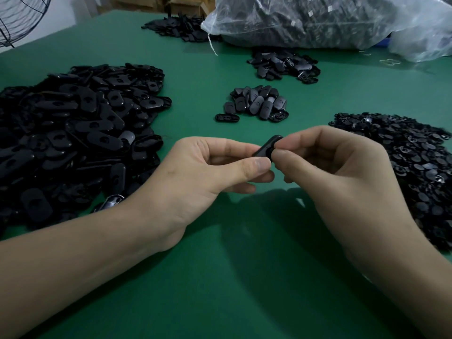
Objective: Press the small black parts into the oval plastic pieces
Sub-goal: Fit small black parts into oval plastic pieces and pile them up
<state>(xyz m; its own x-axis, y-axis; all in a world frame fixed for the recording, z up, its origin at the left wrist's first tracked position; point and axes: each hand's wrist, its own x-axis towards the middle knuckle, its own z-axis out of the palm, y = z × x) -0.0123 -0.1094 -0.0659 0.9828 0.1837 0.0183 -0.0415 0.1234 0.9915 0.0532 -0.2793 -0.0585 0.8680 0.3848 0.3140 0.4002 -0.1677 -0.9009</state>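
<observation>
**One piece mid-press, held between both hands**

The left hand (215, 165) pinches an oval piece (265, 146) between thumb and fingertips, above the green table (220, 277) and clear of it. The right hand (330, 165) closes thumb and forefinger on the piece's other end, over a dark round spot in its face. Whether a small part already sits there is hidden by the fingers.

This looks like the pressing step itself. The next move probably calls for a firm squeeze from the right thumb while the left steadies the piece, then setting it down, likely on the small heap (256, 104) ahead.

Supplies lie close: a big pile of oval pieces (73, 133) on the left and a pile of small parts (403, 162) on the right.

No brand or writing can be read. The white tags inside the plastic bag (318, 18) are too small to make out.
</observation>
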